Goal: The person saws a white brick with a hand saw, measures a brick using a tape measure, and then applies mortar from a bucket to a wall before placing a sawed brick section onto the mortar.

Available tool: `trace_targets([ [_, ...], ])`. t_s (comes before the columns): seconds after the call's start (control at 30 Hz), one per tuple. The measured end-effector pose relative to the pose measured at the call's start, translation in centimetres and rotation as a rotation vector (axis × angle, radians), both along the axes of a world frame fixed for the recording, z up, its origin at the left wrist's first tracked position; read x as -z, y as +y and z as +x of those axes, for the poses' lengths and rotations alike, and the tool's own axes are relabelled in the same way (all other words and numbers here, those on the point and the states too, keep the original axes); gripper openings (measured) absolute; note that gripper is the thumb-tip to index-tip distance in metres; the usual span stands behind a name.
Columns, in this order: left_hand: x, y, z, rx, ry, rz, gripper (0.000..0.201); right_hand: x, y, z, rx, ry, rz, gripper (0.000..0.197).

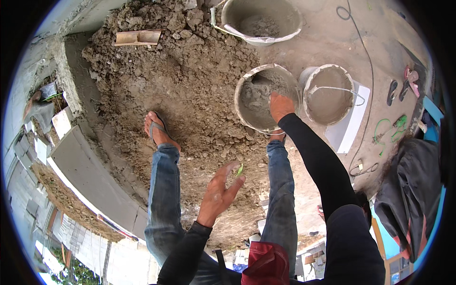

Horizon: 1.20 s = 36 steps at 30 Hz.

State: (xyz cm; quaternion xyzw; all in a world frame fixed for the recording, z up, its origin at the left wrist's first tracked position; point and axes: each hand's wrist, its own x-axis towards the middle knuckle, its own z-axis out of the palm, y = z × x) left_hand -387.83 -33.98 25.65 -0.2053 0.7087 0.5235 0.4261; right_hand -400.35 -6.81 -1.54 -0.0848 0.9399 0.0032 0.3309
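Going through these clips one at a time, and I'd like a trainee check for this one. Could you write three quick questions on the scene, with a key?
1. Multiple choice: what is the right hand over?
A) the dark jacket
B) the middle bucket of grey mix
C) the curved brown piece on the soil heap

2. True or false: the left hand is inside a bucket.

3. Count: how many buckets are in view?

Key
1. B
2. False; the left hand is over the ground, its thumb and fingers apart, a green leaf-like scrap showing between them.
3. Three; the others are the large top bucket and the right-hand bucket.
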Motion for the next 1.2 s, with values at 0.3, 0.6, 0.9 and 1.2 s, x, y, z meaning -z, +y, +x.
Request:
trace_targets([
  [0.3, 0.5, -1.0, 1.5, -0.048, -0.084, 0.0, 0.051, -5.5, 3.5, 7.1, 0.085, 0.059, -0.017, 0.035],
  [0.6, 1.1, 0.2, 1.6, -0.008, -0.073, 0.027, 0.052, 2.1, -2.9, 8.3, 0.376, -0.262, -0.292, 0.055],
  [0.9, 2.0, 0.9, 0.1, 0.041, -0.14, -0.014, 0.054, -0.7, 2.2, 9.5, 0.521, -0.503, -0.588, 0.072],
  [1.2, -3.6, 0.5, -3.1, 0.069, 0.102, -0.044, 0.039, -13.6, 1.5, 6.2, 0.531, -0.329, -0.702, 0.036],
])
